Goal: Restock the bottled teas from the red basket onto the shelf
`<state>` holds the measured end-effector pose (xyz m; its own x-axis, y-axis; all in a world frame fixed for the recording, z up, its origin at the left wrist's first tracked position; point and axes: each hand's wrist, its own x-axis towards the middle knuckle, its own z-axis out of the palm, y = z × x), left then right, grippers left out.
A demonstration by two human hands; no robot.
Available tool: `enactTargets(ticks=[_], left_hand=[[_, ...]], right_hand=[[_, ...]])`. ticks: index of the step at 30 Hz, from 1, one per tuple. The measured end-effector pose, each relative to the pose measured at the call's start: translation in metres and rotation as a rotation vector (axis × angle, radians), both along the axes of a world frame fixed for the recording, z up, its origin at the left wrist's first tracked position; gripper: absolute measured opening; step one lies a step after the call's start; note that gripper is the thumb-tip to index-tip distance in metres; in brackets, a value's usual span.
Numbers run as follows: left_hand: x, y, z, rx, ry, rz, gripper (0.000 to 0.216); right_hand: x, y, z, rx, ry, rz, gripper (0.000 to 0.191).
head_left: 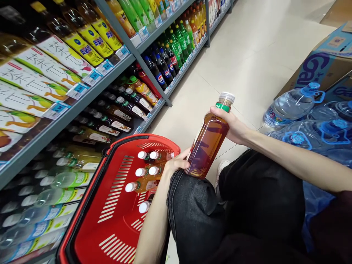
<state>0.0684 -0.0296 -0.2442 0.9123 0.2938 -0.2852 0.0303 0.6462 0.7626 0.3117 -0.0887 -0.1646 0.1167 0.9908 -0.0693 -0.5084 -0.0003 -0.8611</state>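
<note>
I hold a bottle of amber drink with a white cap and green neck band, tilted, its base resting on my knee in dark trousers. My right hand is wrapped round its neck and shoulder. My left hand grips its lower part near the base. Just left of my knee stands a red plastic basket with several similar white-capped bottles lying in it.
Grey shelves full of drink bottles run along the left. Large blue-capped water jugs and printed cartons lie on the right. A pale tiled aisle floor stretches ahead.
</note>
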Motion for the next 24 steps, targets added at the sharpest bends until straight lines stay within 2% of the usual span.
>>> enactTargets(ticks=[3,5,8,10,13,17,21,24], left_hand=[[-0.002,0.009,-0.008,0.114,0.062,-0.096,0.108],[-0.002,0.01,-0.009,0.152,0.09,-0.113,0.105],[0.0,0.001,-0.004,0.06,0.094,-0.003,0.083],[0.003,-0.005,0.001,-0.038,0.083,0.053,0.073],[0.009,-0.009,0.006,-0.111,0.079,0.078,0.069],[0.009,-0.007,0.004,-0.099,0.049,0.101,0.08],[0.006,-0.008,0.007,-0.03,0.051,0.111,0.1],[0.007,-0.009,0.01,0.023,0.085,0.125,0.106]], right_hand=[[-0.002,0.0,-0.003,-0.11,-0.022,-0.01,0.036],[-0.002,0.001,-0.007,-0.197,0.024,-0.043,0.03],[-0.001,0.004,-0.013,-0.277,0.152,-0.095,0.017],[-0.001,0.005,-0.014,-0.235,0.205,-0.108,0.012],[-0.001,0.005,-0.013,-0.153,0.195,-0.11,0.019],[0.0,0.003,-0.007,-0.205,0.057,-0.068,0.033],[-0.001,-0.001,-0.001,-0.265,0.003,-0.017,0.033],[-0.001,-0.001,-0.002,-0.281,0.02,-0.03,0.03]])
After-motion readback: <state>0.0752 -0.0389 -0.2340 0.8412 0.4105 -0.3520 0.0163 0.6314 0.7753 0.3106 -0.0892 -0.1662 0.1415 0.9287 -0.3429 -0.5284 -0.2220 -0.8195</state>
